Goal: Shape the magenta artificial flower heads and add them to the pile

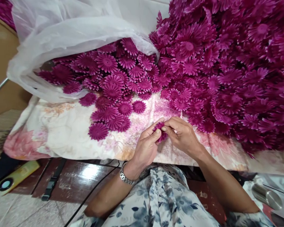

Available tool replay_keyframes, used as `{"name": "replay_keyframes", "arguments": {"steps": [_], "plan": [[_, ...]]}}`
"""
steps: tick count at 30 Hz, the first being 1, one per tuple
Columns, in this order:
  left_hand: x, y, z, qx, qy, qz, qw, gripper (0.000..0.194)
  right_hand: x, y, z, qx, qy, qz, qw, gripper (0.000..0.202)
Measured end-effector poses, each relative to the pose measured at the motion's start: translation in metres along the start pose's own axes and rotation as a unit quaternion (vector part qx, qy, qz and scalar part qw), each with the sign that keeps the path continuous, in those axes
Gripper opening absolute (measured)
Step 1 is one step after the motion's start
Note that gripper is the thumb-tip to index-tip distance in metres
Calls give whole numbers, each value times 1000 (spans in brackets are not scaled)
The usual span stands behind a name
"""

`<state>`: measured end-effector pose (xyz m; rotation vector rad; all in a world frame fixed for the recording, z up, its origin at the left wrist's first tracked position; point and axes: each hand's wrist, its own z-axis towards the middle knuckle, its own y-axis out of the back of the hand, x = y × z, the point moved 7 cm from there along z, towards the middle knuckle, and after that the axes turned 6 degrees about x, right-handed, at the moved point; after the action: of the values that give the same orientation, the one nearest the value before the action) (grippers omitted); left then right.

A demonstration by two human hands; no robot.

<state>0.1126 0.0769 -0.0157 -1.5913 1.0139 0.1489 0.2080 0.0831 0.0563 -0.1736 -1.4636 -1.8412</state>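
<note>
Between my two hands, just above the cloth's near side, is a small magenta artificial flower piece. My left hand, a metal watch on its wrist, pinches it with the thumb over the front. From the right, my right hand grips the flower's upper edge between thumb and fingertips. The fingers hide much of the flower. To the left of my hands lie loose magenta flower pieces on the floral cloth. More flower pieces spill out of a translucent plastic bag.
A large heap of magenta flowers fills the right side. A cardboard box stands at the far left. Below the cloth's edge are a yellow object, a black strap with a buckle and, on the right, a metal cylinder.
</note>
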Motion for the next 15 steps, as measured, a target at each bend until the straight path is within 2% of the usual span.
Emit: {"name": "replay_keyframes", "arguments": {"steps": [1,3,5,7,9,11,12,15], "plan": [[-1,1,-1,-3,-1,-2,1000,35,-7,10,2,-16,-11,-23,1000,18],[-3,3,-2,-17,1,-7,1000,34,-23,42,5,-94,-55,-114,987,20],[-5,5,-2,-27,7,-14,1000,31,-36,76,5,-193,-113,-233,946,17],[-6,4,-2,-27,7,-23,999,27,-38,89,6,-212,-126,-276,929,16],[-5,4,-1,-30,6,-31,999,25,-29,73,9,-151,-82,-225,959,19],[-4,3,-1,-31,7,-32,999,26,-10,35,9,-37,-10,-109,993,9],[-2,1,0,-25,8,-30,999,27,-1,18,7,4,12,-59,998,6],[1,-2,0,1,11,-12,1000,31,12,-11,-1,16,27,18,999,12]]}}
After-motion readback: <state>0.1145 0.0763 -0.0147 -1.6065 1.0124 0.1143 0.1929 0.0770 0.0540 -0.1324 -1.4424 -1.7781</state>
